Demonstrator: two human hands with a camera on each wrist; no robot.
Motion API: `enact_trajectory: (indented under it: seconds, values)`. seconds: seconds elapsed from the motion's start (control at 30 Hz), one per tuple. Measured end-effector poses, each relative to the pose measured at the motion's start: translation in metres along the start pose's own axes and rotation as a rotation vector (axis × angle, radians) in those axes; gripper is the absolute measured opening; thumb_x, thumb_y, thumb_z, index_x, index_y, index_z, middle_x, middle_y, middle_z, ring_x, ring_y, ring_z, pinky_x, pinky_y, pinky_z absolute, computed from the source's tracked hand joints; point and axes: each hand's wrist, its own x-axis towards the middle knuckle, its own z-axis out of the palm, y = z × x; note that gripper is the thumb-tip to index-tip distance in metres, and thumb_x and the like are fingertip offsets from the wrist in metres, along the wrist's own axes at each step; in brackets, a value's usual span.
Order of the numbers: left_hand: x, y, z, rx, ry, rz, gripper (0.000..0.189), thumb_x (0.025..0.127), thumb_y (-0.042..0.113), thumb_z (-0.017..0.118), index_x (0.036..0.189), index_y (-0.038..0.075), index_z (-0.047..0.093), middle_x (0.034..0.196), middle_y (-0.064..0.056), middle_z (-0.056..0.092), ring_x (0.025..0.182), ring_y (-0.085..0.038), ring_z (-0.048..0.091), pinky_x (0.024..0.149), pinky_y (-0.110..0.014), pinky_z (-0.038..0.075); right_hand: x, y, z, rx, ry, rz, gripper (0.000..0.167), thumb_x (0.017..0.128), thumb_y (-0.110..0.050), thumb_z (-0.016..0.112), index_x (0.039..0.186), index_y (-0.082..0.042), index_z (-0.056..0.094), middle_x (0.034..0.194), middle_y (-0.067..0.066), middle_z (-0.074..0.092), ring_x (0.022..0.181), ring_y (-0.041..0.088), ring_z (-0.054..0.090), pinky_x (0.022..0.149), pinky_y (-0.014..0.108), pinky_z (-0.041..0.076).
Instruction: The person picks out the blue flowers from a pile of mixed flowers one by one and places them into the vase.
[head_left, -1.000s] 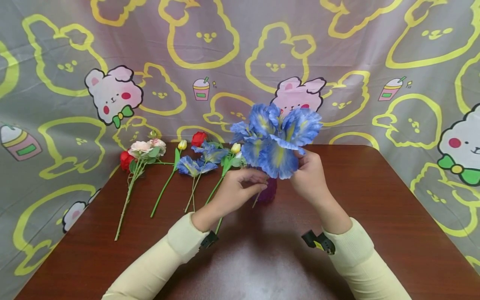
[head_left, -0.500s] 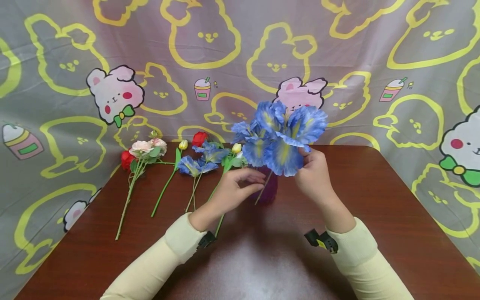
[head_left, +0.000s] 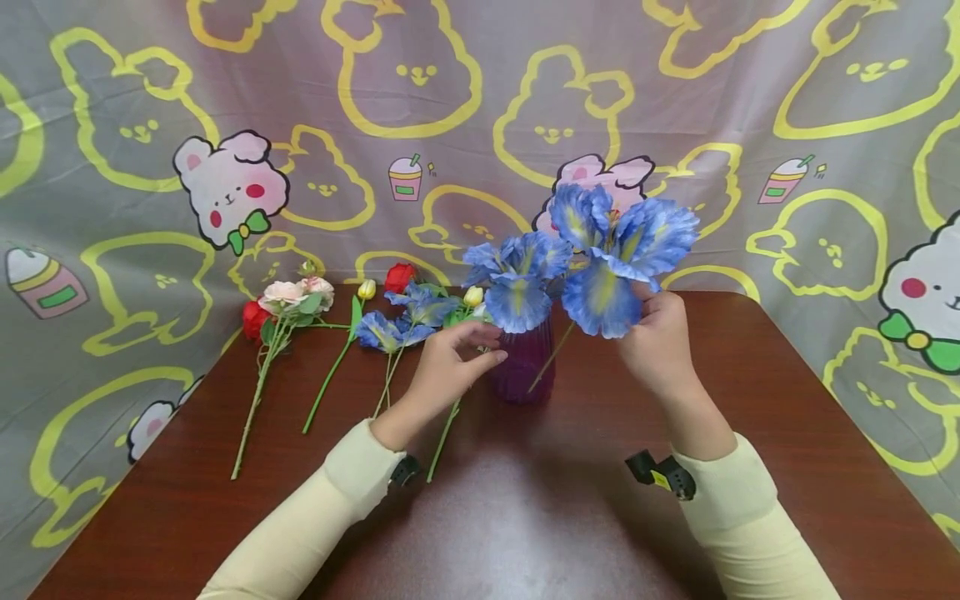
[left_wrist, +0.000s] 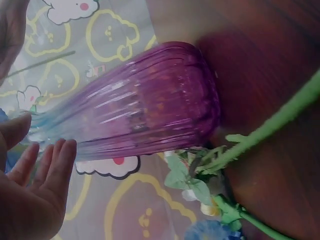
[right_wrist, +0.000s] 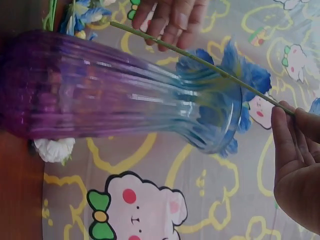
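My right hand [head_left: 658,343] pinches the thin stem of a blue artificial iris [head_left: 607,279], just under its bloom. The stem slants down and left, in front of a ribbed glass vase [head_left: 521,367] that shades from purple base to blue neck. In the right wrist view the lower stem [right_wrist: 170,46] crosses outside the vase mouth. Another blue iris [head_left: 517,287] spreads over the mouth. My left hand [head_left: 447,364] is beside the vase neck, fingers loosely extended and holding nothing. The left wrist view has its fingertips [left_wrist: 65,150] right by the glass.
Left of the vase lie a pink rose stem [head_left: 281,296], red flowers [head_left: 400,277], blue irises [head_left: 381,333] and yellow-white tulips [head_left: 365,289] on the brown table [head_left: 585,533]. A patterned curtain [head_left: 450,83] hangs close behind and on both sides.
My right hand has moved right with its iris, separating it from the iris at the vase. The stem has left my left hand's fingers, and that hand has shifted slightly left.
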Motion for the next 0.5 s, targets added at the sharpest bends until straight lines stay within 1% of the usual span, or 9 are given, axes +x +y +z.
enact_trajectory:
  seconds: [0.1,0.17,0.27,0.33,0.43,0.5]
  values:
    - [0.002,-0.006,-0.001,-0.031,0.007,-0.047,0.029,0.082,-0.006,0.073,0.109,-0.012,0.064,0.104,-0.028,0.066,0.097,-0.041,0.064,0.081,-0.046,0.054,0.002,0.001,-0.005,-0.001,0.020,-0.014,0.028,0.087,0.001,0.062,0.111,0.014,0.064,0.093,-0.002,0.068,0.079,0.001,0.060,0.070,0.016,0.052]
    - [0.005,-0.019,0.001,-0.051,0.010,-0.071,0.035,0.082,-0.004,0.074,0.114,-0.011,0.062,0.110,-0.028,0.064,0.102,-0.041,0.062,0.085,-0.047,0.053,0.004,0.001,-0.008,0.002,0.039,-0.019,0.028,0.087,0.000,0.063,0.110,0.014,0.064,0.091,-0.009,0.067,0.080,0.001,0.060,0.071,0.016,0.051]
    - [0.010,-0.037,0.003,-0.062,0.017,-0.092,0.042,0.083,0.001,0.076,0.121,-0.007,0.059,0.118,-0.024,0.062,0.108,-0.037,0.061,0.090,-0.041,0.052,0.007,0.001,-0.013,0.004,0.076,-0.021,0.026,0.087,-0.001,0.063,0.108,0.014,0.065,0.089,-0.011,0.066,0.080,0.002,0.060,0.073,0.016,0.051]
    - [0.013,-0.050,0.006,-0.053,0.025,-0.098,0.047,0.083,0.007,0.078,0.125,-0.003,0.059,0.122,-0.020,0.061,0.111,-0.033,0.060,0.092,-0.039,0.051,0.009,0.002,-0.016,-0.001,0.095,-0.031,0.027,0.087,0.000,0.063,0.110,0.014,0.064,0.091,-0.011,0.066,0.084,0.002,0.060,0.076,0.016,0.051]
    - [0.016,-0.056,0.008,-0.041,0.032,-0.110,0.054,0.081,0.013,0.080,0.129,0.001,0.056,0.127,-0.015,0.060,0.114,-0.028,0.059,0.093,-0.037,0.050,0.012,0.003,-0.021,-0.005,0.126,-0.046,0.029,0.086,0.002,0.061,0.112,0.013,0.064,0.094,-0.011,0.066,0.086,0.004,0.061,0.077,0.016,0.051]
    - [0.017,-0.058,0.010,-0.041,0.032,-0.120,0.059,0.080,0.014,0.081,0.131,0.002,0.054,0.130,-0.015,0.058,0.116,-0.026,0.058,0.094,-0.039,0.049,0.014,0.005,-0.023,-0.032,0.154,-0.064,0.029,0.085,0.004,0.060,0.112,0.013,0.064,0.093,-0.013,0.065,0.085,0.004,0.061,0.076,0.016,0.050]
